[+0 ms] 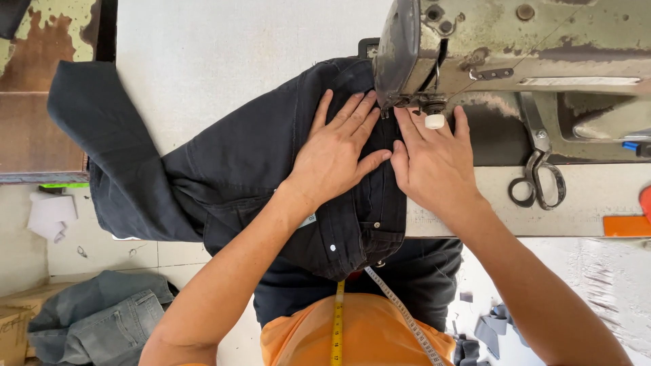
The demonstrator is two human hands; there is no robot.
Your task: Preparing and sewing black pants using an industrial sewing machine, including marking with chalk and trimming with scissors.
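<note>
Both hands, left (333, 157) and right (434, 163), press flat, fingers spread, on dark jeans (258, 169); needle (428, 108) at twelve o'clock, stitching underway, extent unclear.

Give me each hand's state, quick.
Left hand: open, flat on the dark jeans, holding nothing.
Right hand: open, flat on the jeans beside the sewing machine needle, holding nothing.

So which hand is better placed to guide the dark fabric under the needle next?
Probably the right hand: its fingertips lie on the dark trousers directly below the sewing machine head. The left hand lies flat further out, holding the cloth smooth.
</note>
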